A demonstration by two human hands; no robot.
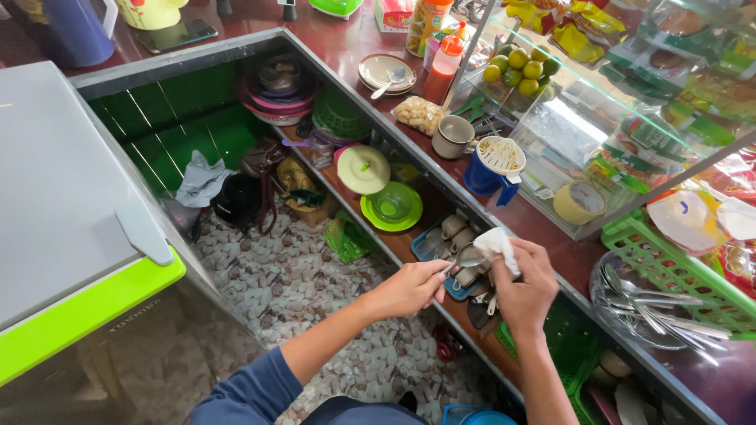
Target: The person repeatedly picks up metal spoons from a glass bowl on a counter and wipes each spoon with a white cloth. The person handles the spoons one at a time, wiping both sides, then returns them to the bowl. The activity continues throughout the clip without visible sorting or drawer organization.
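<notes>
My left hand (413, 287) pinches the handle of a metal spoon (468, 256), holding it over the lower shelf. My right hand (525, 283) grips a white cloth (498, 244) that is pressed against the spoon's bowl. Just beneath the hands lies a blue tray (425, 245) of brown cups. To the right, on the dark counter (567, 256), a glass bowl (610, 319) holds several more metal spoons.
A blue jug with a strainer (490, 167), a brown cup (453, 135) and a roll of tape (579, 203) stand on the counter. A green basket (669, 264) sits far right. Green plates (391, 206) rest on the shelf. A grey and green appliance (71, 236) fills the left.
</notes>
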